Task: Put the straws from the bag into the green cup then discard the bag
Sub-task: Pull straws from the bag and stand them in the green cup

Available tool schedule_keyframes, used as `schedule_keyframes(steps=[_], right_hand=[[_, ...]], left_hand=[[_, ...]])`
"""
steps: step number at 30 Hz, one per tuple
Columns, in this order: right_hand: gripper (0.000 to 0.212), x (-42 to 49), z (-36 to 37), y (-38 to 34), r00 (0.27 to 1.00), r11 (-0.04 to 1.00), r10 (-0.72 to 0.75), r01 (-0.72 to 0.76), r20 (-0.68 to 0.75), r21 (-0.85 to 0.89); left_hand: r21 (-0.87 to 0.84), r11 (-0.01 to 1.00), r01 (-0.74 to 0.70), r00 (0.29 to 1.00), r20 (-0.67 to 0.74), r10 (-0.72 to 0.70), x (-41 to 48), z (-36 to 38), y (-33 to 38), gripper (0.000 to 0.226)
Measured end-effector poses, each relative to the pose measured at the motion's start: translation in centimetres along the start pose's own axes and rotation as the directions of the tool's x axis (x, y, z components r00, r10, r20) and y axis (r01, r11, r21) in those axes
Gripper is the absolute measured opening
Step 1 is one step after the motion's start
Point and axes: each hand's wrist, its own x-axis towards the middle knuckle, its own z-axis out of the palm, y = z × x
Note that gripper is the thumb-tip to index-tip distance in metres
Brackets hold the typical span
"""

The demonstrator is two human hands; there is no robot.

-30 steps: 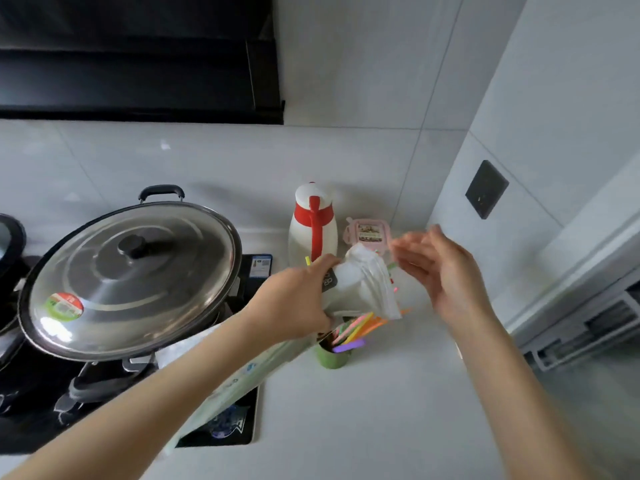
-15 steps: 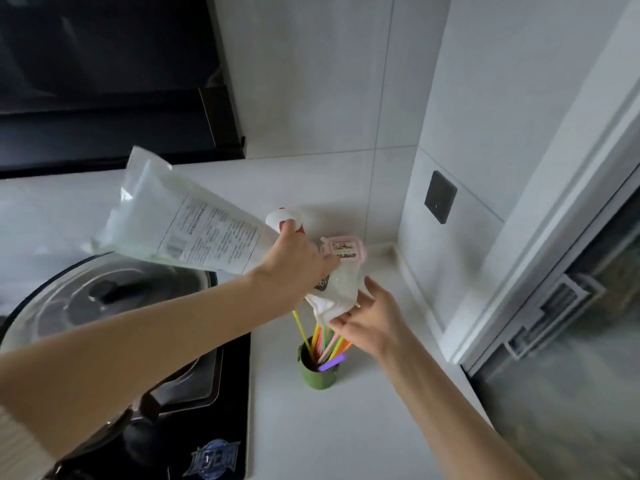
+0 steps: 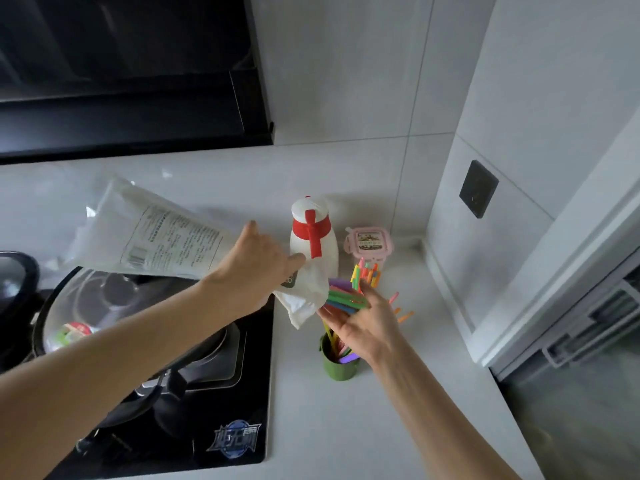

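My left hand (image 3: pixel 258 263) grips a clear plastic bag (image 3: pixel 149 237) near its mouth and holds it tilted, its closed end raised to the left above the stove. Colourful straws (image 3: pixel 349 292) slide from the bag's mouth onto the palm of my right hand (image 3: pixel 363 323), which is cupped open just above the green cup (image 3: pixel 337 363). A few straws stand in the cup, and some orange ends poke out past my right fingers. The cup stands on the white counter beside the stove.
A white jug with a red lid band (image 3: pixel 313 237) and a pink-lidded container (image 3: pixel 369 242) stand behind the cup. A pan with a glass lid (image 3: pixel 114 317) sits on the black stove (image 3: pixel 221 410). The wall with a dark socket (image 3: pixel 478 188) closes the right side.
The bag went from low over the cup to tilted with its closed end lifted. More straws have slid out onto my right palm, which has turned open under the bag's mouth.
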Motion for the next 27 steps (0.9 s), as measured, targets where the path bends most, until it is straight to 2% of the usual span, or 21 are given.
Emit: schedule_keyframes(steps=[2,6,9,11,13,16,20,24,27], right_hand=[[0.042,0.1,0.0,-0.1,0.998,0.998,-0.059,0.059,0.018,0.008],[0.035,0.0,0.2,0.1,0.973,0.982,-0.190,0.191,0.129,0.005],[0.070,0.2,0.2,0.7,0.959,0.980,-0.195,0.198,0.205,0.006],[0.082,0.2,0.8,1.0,0.953,0.976,-0.185,0.207,0.241,-0.068],[0.080,0.3,1.5,1.3,0.959,0.967,-0.183,0.215,0.216,-0.136],[0.057,0.3,2.3,1.7,0.961,0.943,-0.249,0.268,0.117,-0.195],[0.044,-0.1,3.1,0.3,0.947,0.945,-0.291,0.307,0.139,-0.112],[0.039,-0.5,4.1,-2.0,0.949,0.948,-0.289,0.302,0.127,-0.100],[0.035,-0.5,4.6,-3.0,0.945,0.947,-0.301,0.313,0.128,-0.079]], left_hand=[[-0.147,0.985,0.088,0.996,0.023,-0.085,-1.0,1.5,0.3,0.052],[-0.471,0.852,0.230,0.972,0.067,-0.225,-2.1,4.1,1.6,0.059],[-0.552,0.799,0.239,0.966,0.055,-0.251,-2.0,4.5,1.8,0.054],[-0.554,0.800,0.231,0.967,0.040,-0.251,-1.9,4.6,2.0,0.050],[-0.581,0.780,0.233,0.963,0.026,-0.268,-2.1,4.7,2.3,0.051],[-0.622,0.740,0.256,0.947,0.008,-0.321,-2.4,4.6,2.7,0.049],[-0.679,0.665,0.311,0.927,0.062,-0.370,-3.4,4.0,3.3,0.054],[-0.781,0.540,0.313,0.937,0.161,-0.309,-4.2,2.3,3.4,0.058],[-0.815,0.500,0.292,0.952,0.195,-0.238,-4.1,1.6,3.4,0.061]])
